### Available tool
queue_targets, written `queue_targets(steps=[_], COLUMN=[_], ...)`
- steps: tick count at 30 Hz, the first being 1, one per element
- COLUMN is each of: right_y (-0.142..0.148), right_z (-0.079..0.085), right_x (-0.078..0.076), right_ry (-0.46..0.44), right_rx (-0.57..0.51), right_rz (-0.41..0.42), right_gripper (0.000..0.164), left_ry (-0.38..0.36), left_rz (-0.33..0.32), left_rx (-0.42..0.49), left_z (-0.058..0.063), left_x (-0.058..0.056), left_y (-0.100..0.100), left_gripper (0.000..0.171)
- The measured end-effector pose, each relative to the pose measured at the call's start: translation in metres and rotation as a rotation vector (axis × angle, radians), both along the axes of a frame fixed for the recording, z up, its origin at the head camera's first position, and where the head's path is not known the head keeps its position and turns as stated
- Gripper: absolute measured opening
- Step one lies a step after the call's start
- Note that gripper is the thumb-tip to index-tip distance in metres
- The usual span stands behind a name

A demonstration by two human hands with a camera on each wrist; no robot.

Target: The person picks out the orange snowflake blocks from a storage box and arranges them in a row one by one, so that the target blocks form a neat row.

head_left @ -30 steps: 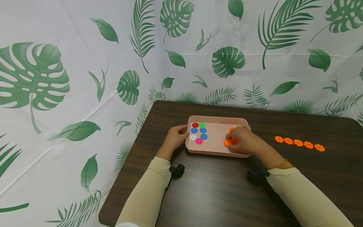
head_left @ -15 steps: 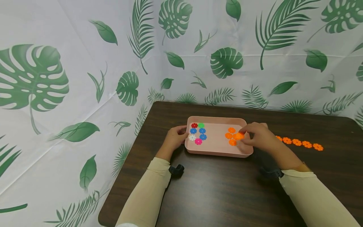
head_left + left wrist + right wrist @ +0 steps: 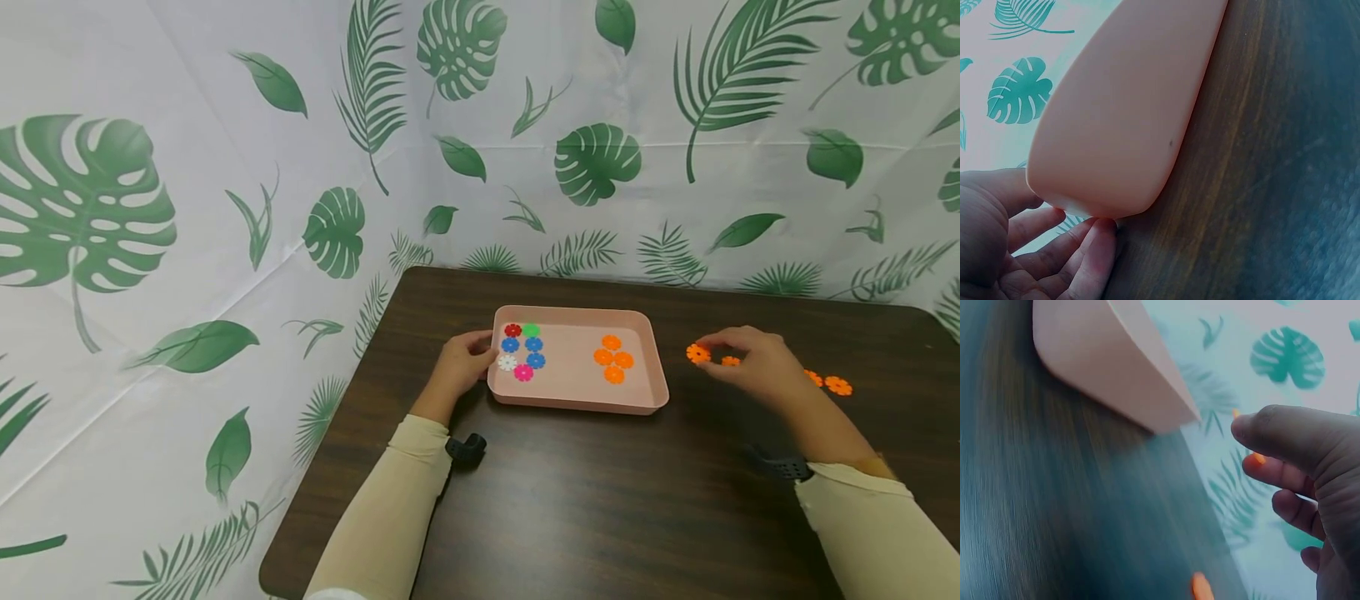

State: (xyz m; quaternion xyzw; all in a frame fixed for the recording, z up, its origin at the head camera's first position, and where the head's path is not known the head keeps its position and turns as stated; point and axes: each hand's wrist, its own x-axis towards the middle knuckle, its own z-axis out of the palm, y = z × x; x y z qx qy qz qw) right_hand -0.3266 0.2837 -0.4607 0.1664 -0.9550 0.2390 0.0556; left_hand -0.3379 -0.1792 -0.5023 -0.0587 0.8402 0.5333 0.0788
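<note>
My left hand holds the left end of a pink tray. In the left wrist view the thumb is at its rim and the fingertips press the outer wall. To the right of the tray, my right hand pinches an orange flower-shaped disc between thumb and finger. It hovers beside a row of orange discs, part of which the hand hides. Several more orange discs lie in the tray's right half. Its left half holds blue, red, green, white and pink discs.
The dark wooden table has its far edge against a white cloth printed with green leaves. Another such cloth hangs along the left side. Black straps are worn on both wrists.
The right hand has moved right, out of the tray and over to the orange row, carrying an orange disc. The left hand has stayed at the tray's end.
</note>
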Motion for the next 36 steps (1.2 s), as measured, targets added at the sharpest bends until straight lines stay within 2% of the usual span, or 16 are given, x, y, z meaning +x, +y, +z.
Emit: queue_targets(steps=[7, 11, 14, 19, 25, 36], right_y=[0.043, 0.061, 0.068, 0.073, 0.076, 0.069], right_z=[-0.004, -0.012, -0.022, -0.039, -0.051, -0.051], right_x=[0.013, 0.02, 0.024, 0.024, 0.019, 0.015], right_ry=[-0.081, -0.126, -0.1, -0.018, -0.028, -0.043], right_rx=[-0.006, 0.016, 0.033, 0.058, 0.085, 0.118], right_rz=[-0.092, -0.129, -0.134, -0.1, -0.101, -0.091], right_gripper=[0.043, 0.046, 0.045, 0.038, 0.039, 0.042], left_ry=[-0.003, 0.006, -0.003, -0.028, -0.039, -0.027], left_rz=[-0.002, -0.007, -0.008, -0.001, 0.003, 0.004], left_rx=[0.004, 0.013, 0.012, -0.005, -0.002, 0.01], left_z=[0.0, -0.001, 0.001, 0.002, 0.001, 0.002], left_x=[-0.001, -0.001, -0.001, 0.0, 0.002, 0.001], left_y=[0.0, 0.0, 0.0, 0.001, 0.003, 0.003], left_gripper=[0.045, 0.045, 0.045, 0.046, 0.046, 0.046])
